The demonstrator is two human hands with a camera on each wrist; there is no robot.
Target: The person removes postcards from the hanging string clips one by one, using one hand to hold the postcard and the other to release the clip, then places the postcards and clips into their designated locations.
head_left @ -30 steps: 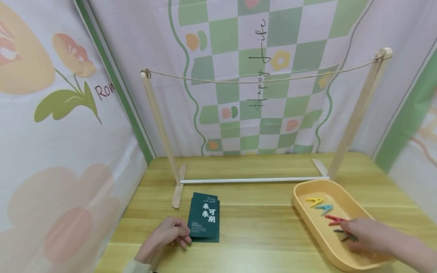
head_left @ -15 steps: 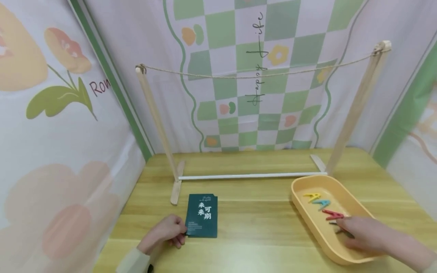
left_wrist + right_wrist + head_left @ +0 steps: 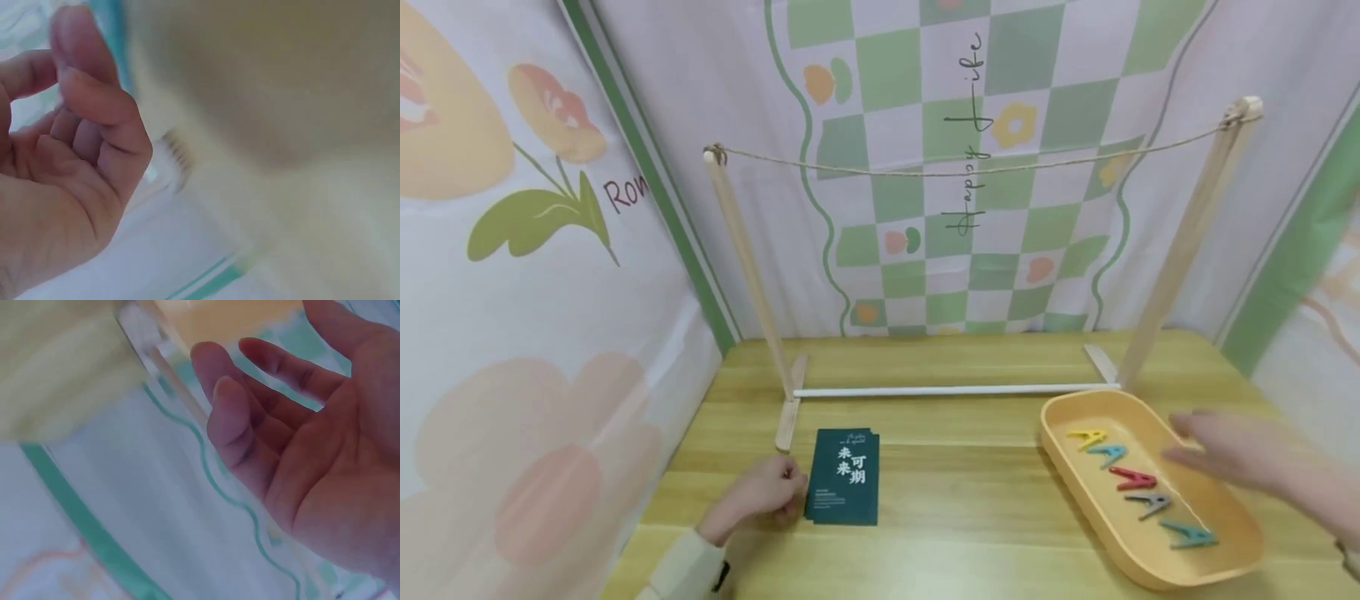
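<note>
At the left edge of a small stack of dark green cards point(image 3: 844, 479) with white lettering lies my left hand point(image 3: 760, 490), its fingers curled and the fingertips right at the edge. In the left wrist view the curled fingers point(image 3: 119, 125) stand close to a teal edge; I cannot tell whether they pinch a card. My right hand point(image 3: 1232, 450), fingers extended and holding nothing, is over the right rim of an orange-yellow tray point(image 3: 1075, 508). A row of clothespins lies inside: yellow point(image 3: 1088, 437), light blue point(image 3: 1108, 453), red point(image 3: 1132, 477), grey point(image 3: 1148, 502) and teal point(image 3: 1189, 534).
Behind the cards stands a wooden frame with a left post point(image 3: 748, 275), a right post point(image 3: 1183, 250) and a white bottom rod point(image 3: 955, 390). A twine line point(image 3: 925, 173) spans the post tops. Printed fabric point(image 3: 887, 100) hangs around the wooden table point(image 3: 962, 467).
My right hand has let go of the clothespins and moved up and right to the tray's rim. My left hand has shifted slightly up along the cards' edge. The cards have moved slightly.
</note>
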